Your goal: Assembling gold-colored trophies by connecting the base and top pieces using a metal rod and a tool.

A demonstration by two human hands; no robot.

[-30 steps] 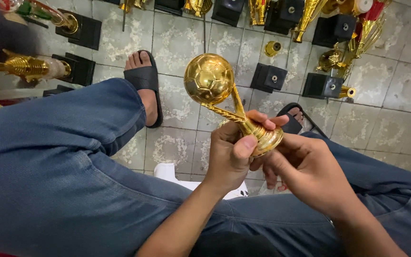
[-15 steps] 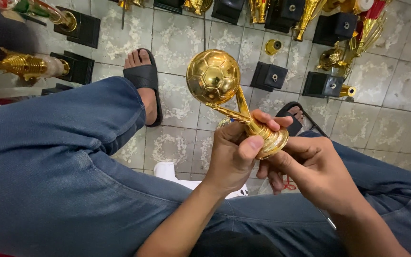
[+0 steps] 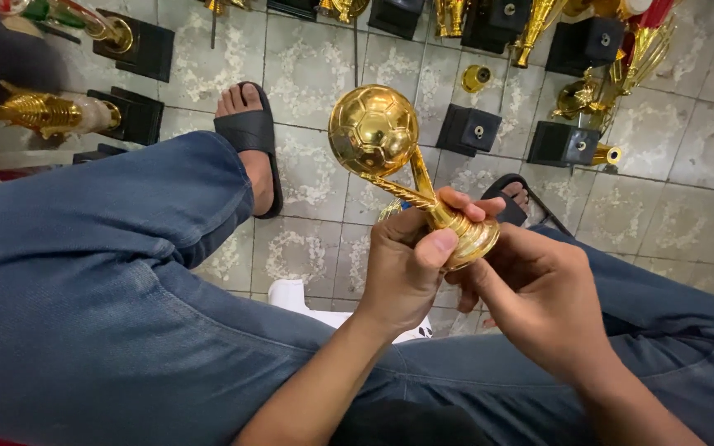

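the left hand has its fingers closed around the stem of a gold football trophy topper, thumb pressed against the flared gold foot, while the right hand cups that foot from below and to the side, fingers curled against its rim. the piece is held in the air between the knees, above the blue jeans and the tiled floor, touching nothing else.

to do this well, the left hand looks best kept as the anchor, low on the stem so the heavy ball does not lever the piece around, while the right hand does the fine work at the foot. any turning seems safest done with the fingertips in line with the stem, not by bending it, since the thin twisted arms under the ball look like the weak point.

the long axis runs from the foot, at the lower right, up to the ball, at the upper left, tilted well off vertical. the ball end points away from the person, towards the black sandal and the black trophy bases on the floor; the foot end points back at the right palm.
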